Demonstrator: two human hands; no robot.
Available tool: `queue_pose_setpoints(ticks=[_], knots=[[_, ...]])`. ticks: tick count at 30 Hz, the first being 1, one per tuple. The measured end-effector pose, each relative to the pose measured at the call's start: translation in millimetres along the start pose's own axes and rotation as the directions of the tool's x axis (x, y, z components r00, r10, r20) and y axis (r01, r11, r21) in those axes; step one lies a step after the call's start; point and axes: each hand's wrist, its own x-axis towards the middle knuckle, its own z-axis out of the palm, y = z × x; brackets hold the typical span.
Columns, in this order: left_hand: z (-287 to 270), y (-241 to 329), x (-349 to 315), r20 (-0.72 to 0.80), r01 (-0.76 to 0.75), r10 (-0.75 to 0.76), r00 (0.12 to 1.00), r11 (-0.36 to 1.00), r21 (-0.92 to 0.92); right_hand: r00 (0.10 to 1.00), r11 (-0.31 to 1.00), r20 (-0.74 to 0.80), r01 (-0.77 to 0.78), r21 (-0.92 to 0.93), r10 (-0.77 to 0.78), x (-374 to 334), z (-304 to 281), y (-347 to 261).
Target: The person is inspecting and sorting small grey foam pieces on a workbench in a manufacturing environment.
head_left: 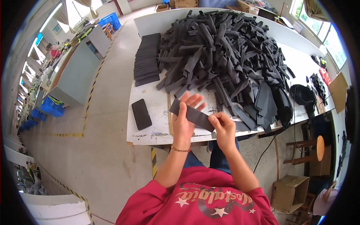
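A flat black fabric strip (pixel 198 117) is stretched between my hands above the front edge of the white table (pixel 159 137). My left hand (pixel 182 125) holds its left end, thumb across the front and fingers extended behind it. With thumb and fingertips, my right hand (pixel 226 132) pinches the strip's right end. Beyond my hands lies a big loose heap of black strips (pixel 232 48). To its left, a neat row of overlapping black strips (pixel 146 60) runs along the table's side. A dark phone (pixel 141 114) rests left of my hands.
A black bag (pixel 281 105) and a dark cap-like item (pixel 303 95) lie on the right, with a cable hanging down. Below are a wooden stool (pixel 318 148) and an open cardboard box (pixel 290 193). One person (pixel 54 51) is far left, another (pixel 326 198) at lower right.
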Motion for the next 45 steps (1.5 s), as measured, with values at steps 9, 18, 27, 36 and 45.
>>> queue_pose_setpoints(ticks=[9, 18, 27, 36, 45], knots=[[-51.3, 18.2, -3.7, 0.027, 0.011, -0.017, 0.999, 0.979, 0.202, 0.800, 0.716, 0.144, 0.589, -0.374, -0.582, -2.1, -11.9, -14.8], [-67.2, 8.3, 5.6, -0.316, -0.066, 0.168, 0.934, 0.949, 0.307, 0.616, 0.447, 0.186, 0.716, -0.536, -0.765, 11.0, -12.6, -7.2], [-58.6, 7.4, -10.3, -0.223, 0.234, -0.158, 0.962, 0.898, 0.372, 0.841, 0.676, 0.200, 0.526, -0.515, -0.502, -0.1, -21.9, 8.1], [-56.7, -7.0, -4.8, -0.102, 0.136, -0.099, 0.990, 0.865, 0.483, 0.957, 0.943, 0.099, -0.288, 0.168, 0.274, -5.3, -19.8, 43.5], [-71.7, 1.0, -1.1, -0.097, 0.134, -0.097, 0.991, 0.824, 0.551, 0.986, 0.978, 0.116, -0.099, -0.184, 0.121, -2.2, -21.1, 31.3]])
